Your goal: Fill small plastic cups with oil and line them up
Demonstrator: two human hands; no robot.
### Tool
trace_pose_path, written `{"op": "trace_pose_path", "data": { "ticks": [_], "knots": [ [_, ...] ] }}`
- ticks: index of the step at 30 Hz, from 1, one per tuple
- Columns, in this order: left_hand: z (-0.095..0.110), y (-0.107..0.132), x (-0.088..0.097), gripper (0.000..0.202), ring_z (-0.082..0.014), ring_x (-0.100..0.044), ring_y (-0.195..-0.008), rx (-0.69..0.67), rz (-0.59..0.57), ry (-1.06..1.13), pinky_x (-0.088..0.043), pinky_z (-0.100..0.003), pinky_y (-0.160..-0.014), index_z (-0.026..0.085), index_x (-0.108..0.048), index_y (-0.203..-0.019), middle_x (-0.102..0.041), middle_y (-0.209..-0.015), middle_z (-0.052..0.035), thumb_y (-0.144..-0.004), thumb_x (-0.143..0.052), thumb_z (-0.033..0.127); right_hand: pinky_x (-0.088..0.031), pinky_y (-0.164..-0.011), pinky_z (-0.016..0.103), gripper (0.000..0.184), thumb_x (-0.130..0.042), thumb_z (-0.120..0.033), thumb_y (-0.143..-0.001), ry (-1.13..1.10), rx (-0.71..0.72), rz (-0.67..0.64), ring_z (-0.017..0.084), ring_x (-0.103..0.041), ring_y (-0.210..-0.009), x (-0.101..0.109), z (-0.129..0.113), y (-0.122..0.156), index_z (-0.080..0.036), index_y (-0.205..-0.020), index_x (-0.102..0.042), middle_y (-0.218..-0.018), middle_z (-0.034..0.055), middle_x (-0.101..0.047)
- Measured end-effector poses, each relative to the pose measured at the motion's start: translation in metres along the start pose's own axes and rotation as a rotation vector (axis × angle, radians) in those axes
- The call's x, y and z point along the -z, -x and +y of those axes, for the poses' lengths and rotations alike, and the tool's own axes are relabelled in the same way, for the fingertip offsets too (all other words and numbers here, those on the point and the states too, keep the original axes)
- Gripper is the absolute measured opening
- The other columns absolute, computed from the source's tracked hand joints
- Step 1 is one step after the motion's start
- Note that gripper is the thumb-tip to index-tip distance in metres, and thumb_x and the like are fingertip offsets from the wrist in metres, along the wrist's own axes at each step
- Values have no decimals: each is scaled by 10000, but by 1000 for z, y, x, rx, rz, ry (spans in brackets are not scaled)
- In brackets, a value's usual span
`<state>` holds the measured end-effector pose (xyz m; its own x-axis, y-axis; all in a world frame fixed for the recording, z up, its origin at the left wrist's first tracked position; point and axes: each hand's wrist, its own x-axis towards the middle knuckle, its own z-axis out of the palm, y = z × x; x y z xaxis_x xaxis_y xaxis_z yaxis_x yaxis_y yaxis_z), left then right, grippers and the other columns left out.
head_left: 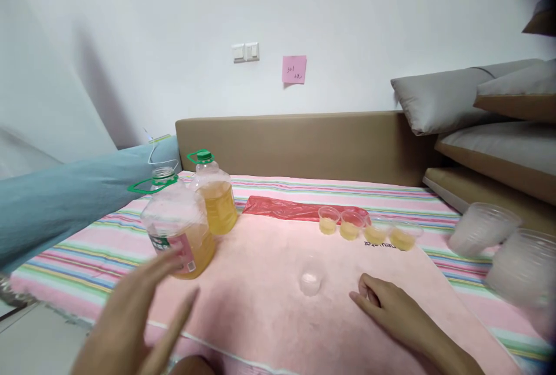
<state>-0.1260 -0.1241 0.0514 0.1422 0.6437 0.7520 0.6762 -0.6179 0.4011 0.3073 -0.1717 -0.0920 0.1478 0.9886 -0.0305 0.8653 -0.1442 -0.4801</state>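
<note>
My left hand (134,311), slightly blurred, is raised with its fingers spread and nothing in it. It is in front of the nearer clear plastic jug (178,224), which stands uncapped, holds yellow liquid and has a green handle; whether the fingertips touch it I cannot tell. Curled on the pink towel (260,311), my right hand (386,305) has its fingers folded in, with nothing visible in them. Just left of it stands a small clear plastic cup (310,279) with no yellow liquid visible. Several similar cups (351,227) with some yellow liquid form a row farther back.
A second jug (217,201), capped in green, stands behind the first. A red plastic bag (278,208) lies flat behind the towel. Stacked clear cups (482,230) are at the right. Cushions (499,97) pile up beside the brown backrest (295,143).
</note>
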Motion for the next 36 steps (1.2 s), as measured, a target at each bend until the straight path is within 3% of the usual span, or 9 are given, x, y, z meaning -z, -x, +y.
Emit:
{"op": "trace_pose_path", "data": {
  "ticks": [4, 8, 14, 19, 23, 26, 28, 30, 36],
  "knots": [
    [-30, -79, 13, 594, -434, -545, -1325, -218, 88, -354, -359, -612, -1175, 191, -615, -1318, -635, -1367, -187, -908, -597, 619, -370, -668, 326, 362, -425, -556, -969, -17, -1, 10, 235, -577, -746, -2, 1, 0, -234, -804, -420, -776, 19, -584],
    [-52, -117, 16, 629, -436, -541, -1322, -193, 117, -519, -388, -608, -1154, 141, -604, -1330, -627, -1386, -189, -921, -573, 618, -363, -663, 325, 342, -445, -538, -963, -27, -6, -2, 237, -570, -743, -1, -1, -1, -232, -810, -440, -773, 23, -587],
    [-72, -132, 18, 521, -412, -565, -1246, -149, 15, -596, -419, -627, -1115, 158, -694, -1096, -669, -1071, -118, -933, -540, 629, -360, -666, 322, 317, -445, -497, -976, -35, 16, -5, 230, -561, -748, 5, -3, 1, -226, -812, -435, -787, 24, -585],
    [-86, -150, 19, 493, -314, -599, -1164, -149, -94, -538, -402, -526, -1156, 177, -673, -798, -601, -889, -10, -944, -546, 631, -351, -654, 314, 319, -437, -477, -999, -47, 37, 12, 219, -555, -729, 10, -7, 3, -227, -801, -432, -770, 11, -572],
    [-89, -162, 18, 561, -187, -603, -896, -94, -158, -498, -443, -380, -1061, 183, -554, -651, -465, -706, 48, -884, -590, 693, -341, -653, 308, 333, -424, -460, -1020, -52, 46, 59, 211, -545, -718, 13, -9, 5, -227, -783, -400, -738, -2, -548],
    [-86, -166, 18, 572, -86, -429, -586, -41, -216, -474, -376, -175, -766, 184, -453, -610, -369, -608, 79, -850, -674, 654, -337, -656, 303, 330, -428, -441, -1030, -61, 61, 79, 206, -545, -717, 14, -10, 6, -226, -782, -390, -730, -10, -538],
    [-82, -167, 19, 581, -73, -304, -496, 6, -212, -473, -233, -168, -628, 184, -421, -597, -311, -543, 90, -849, -703, 625, -332, -648, 300, 319, -446, -421, -1027, -66, 65, 81, 204, -543, -709, 14, -11, 7, -226, -781, -392, -725, -11, -536],
    [-75, -166, 18, 571, -75, -298, -488, 39, -189, -474, -173, -190, -600, 188, -419, -607, -297, -526, 91, -876, -674, 623, -327, -641, 298, 301, -467, -395, -1021, -70, 70, 80, 203, -540, -703, 16, -13, 7, -225, -781, -401, -725, -10, -539],
    [-61, -162, 11, 448, -116, -364, -607, 62, -107, -525, -199, -208, -627, 219, -365, -709, -392, -646, 76, -900, -637, 520, -330, -637, 295, 287, -494, -354, -1023, -87, 83, 88, 196, -532, -699, 22, -16, 7, -223, -780, -413, -731, -12, -541]
  ]
}}
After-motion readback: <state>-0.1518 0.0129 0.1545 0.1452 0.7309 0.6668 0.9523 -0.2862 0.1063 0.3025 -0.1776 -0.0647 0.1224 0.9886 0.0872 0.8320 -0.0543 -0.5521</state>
